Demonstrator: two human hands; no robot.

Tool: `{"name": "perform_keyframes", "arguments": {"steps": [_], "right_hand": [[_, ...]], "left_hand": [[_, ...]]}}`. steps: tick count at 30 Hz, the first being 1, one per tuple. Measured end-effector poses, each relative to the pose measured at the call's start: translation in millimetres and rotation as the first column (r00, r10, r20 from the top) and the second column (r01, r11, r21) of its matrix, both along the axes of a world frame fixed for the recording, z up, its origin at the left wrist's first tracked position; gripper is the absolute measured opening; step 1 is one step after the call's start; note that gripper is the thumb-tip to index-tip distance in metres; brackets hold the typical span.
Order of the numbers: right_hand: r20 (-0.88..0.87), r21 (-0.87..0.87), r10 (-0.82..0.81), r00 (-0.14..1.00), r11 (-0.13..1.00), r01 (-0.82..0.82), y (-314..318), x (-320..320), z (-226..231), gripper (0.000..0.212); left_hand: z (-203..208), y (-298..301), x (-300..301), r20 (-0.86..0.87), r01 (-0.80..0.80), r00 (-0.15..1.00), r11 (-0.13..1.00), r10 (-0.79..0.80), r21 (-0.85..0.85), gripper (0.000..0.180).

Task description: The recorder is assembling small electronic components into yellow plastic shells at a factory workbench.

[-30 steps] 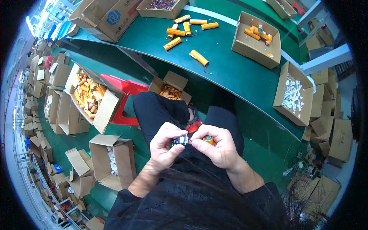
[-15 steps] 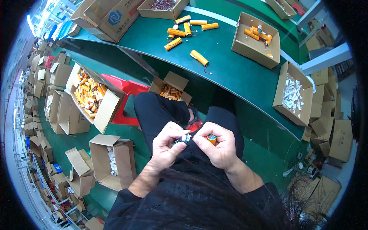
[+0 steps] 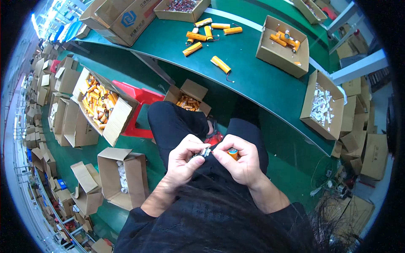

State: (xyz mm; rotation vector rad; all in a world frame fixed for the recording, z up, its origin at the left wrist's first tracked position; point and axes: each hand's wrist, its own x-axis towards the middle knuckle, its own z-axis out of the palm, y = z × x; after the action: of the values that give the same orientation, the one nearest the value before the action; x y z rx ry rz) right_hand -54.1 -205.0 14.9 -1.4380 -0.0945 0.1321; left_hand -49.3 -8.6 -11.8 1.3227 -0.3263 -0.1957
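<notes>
Over my lap, my left hand (image 3: 184, 159) pinches a small circuit board (image 3: 204, 152) with pale parts between thumb and forefinger. Close beside it, my right hand (image 3: 242, 161) is closed around an orange battery cell (image 3: 233, 153), whose blue-grey end faces up. The right thumb and fingertip meet at the board's right edge and pinch something tiny, perhaps a lead or plug; the fingers mostly cover it. On the green table ahead, several loose orange cells (image 3: 196, 36) lie in a cluster. One cell (image 3: 221, 64) with a thin wire lies nearer the table edge.
A carton of orange cells (image 3: 120, 122) rests on a red stool (image 3: 145, 98) at the left. Another open carton (image 3: 195, 89) stands under the table (image 3: 253, 76). Shallow boxes hold cells (image 3: 280, 63) and white parts (image 3: 310, 114). Lower left, an open box (image 3: 137, 181) contains white pieces.
The view has tilted very slightly, so the table and its boxes sit a little lower in it. Both hands stay almost in place, keeping their grips.
</notes>
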Motion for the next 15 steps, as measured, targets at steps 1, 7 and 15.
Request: {"name": "perform_keyframes", "arguments": {"steps": [1,7,15], "right_hand": [[-0.006,0.006,-0.006,1.000,1.000,0.006,-0.1,0.1,0.3,0.001],[-0.093,0.074,0.048,0.994,0.996,-0.041,-1.7,3.3,2.5,0.002],[-0.325,0.211,0.181,0.928,0.971,-0.116,-3.7,5.2,2.1,0.006]], "left_hand": [[0.4,0.2,0.0,0.000,-0.003,1.000,1.000,0.003,0.009,0.030],[2.4,0.3,-1.0,0.059,-0.045,0.997,0.996,0.041,0.077,0.031],[3.2,4.4,-1.6,0.125,-0.066,0.991,0.982,0.044,0.176,0.033]]}}
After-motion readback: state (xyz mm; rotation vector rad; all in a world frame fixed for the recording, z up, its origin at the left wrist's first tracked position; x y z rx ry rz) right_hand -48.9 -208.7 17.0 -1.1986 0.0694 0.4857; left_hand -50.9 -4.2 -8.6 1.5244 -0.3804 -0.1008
